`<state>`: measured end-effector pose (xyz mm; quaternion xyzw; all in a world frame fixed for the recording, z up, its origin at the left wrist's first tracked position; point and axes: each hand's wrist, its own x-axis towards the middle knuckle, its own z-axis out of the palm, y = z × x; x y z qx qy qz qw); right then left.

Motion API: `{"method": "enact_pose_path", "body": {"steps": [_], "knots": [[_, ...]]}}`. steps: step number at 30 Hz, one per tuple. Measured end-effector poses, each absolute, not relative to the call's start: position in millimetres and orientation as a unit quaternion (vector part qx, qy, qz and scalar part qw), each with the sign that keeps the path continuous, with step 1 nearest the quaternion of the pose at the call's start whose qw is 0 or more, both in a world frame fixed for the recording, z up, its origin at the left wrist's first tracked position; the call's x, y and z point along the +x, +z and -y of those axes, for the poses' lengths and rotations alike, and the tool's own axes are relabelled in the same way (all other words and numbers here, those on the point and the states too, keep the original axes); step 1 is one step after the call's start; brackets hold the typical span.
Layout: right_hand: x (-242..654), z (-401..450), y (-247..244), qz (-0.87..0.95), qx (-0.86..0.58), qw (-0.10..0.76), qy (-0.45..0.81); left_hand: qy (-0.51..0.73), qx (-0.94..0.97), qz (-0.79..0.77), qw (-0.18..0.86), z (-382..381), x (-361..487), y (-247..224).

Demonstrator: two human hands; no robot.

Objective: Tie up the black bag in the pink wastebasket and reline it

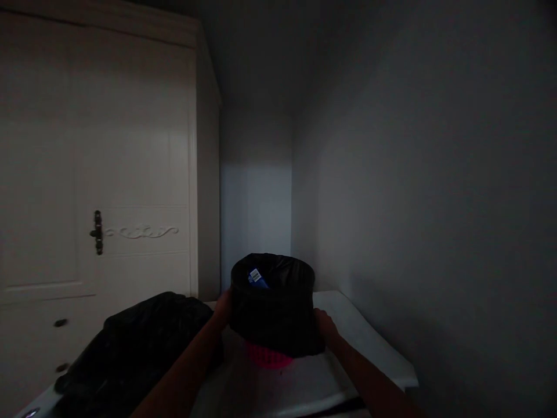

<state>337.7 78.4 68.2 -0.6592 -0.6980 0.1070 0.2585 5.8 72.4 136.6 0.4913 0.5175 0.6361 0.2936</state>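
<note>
A pink basket (270, 356) stands on a white tabletop (365, 342), lined with a black plastic bag (274, 319) that is folded down over its rim and hides most of its outside. Inside the opening lies a blue packet (257, 279) with a white barcode label. My left hand (223, 309) is against the left side of the bag-covered basket, and my right hand (325, 325) is against its right side. Both hands have their fingers partly hidden behind the bag, in dim light.
A large heap of black plastic (148, 337) lies on the left part of the tabletop, beside my left forearm. Behind it rises a white wardrobe (143, 145) with dark handles. A grey wall (413, 174) borders the table on the right.
</note>
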Motion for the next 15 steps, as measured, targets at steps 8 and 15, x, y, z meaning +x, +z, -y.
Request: {"method": "enact_pose_path", "body": {"steps": [8, 15], "knots": [[353.1, -42.2, 36.8, 0.688, -0.617, 0.370, 0.094, 0.628, 0.497, -0.541, 0.256, -22.9, 36.6, 67.6], [358.8, -37.1, 32.2, 0.693, -0.606, 0.374, 0.111, 0.544, 0.621, -0.511, 0.239, 2.1, 57.8, 16.1]]}}
